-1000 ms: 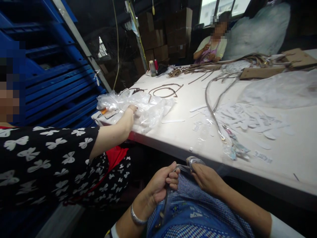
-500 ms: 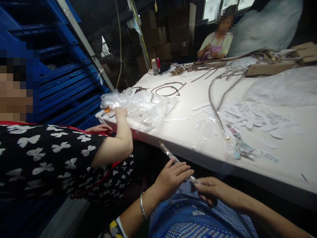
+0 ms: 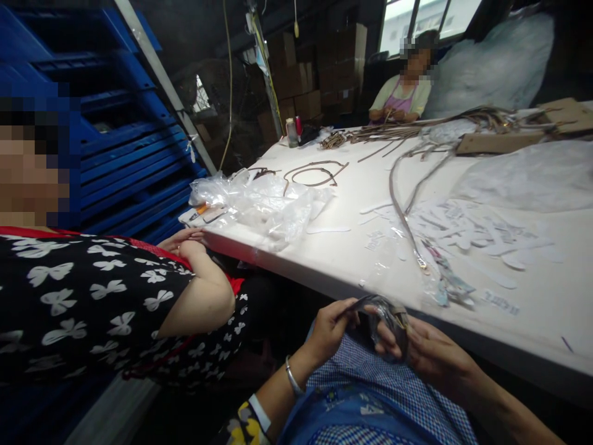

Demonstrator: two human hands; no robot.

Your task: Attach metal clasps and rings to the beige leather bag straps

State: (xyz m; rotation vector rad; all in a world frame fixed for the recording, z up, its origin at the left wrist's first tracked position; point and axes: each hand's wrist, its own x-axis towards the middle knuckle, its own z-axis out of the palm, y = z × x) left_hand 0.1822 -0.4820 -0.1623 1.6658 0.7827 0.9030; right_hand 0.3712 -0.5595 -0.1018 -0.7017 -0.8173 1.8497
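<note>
Between my hands, above my lap, is a plastic-wrapped strap (image 3: 380, 301) bent into a loop. My left hand (image 3: 330, 330) pinches one end of the loop near the table edge. Wrapped round the other side is my right hand (image 3: 428, 349), with some fingers passing through the loop. A bit of gold-coloured metal shows beside the right thumb. On the table just beyond lies another plastic-covered strap (image 3: 402, 213) with a metal clip and a small packet of tags (image 3: 451, 278) at its near end.
White paper strips (image 3: 482, 228) lie spread over the table (image 3: 343, 259). Clear plastic bags (image 3: 259, 207) sit at its left corner, with brown straps (image 3: 310, 173) behind. One person in a patterned top (image 3: 111, 290) is close on my left; another person (image 3: 401, 99) works across the table.
The strap was stretched out straight between my hands and is now bent into a loop. My left hand has moved right, my right hand slightly right. The neighbour's arm has drawn back from the bags.
</note>
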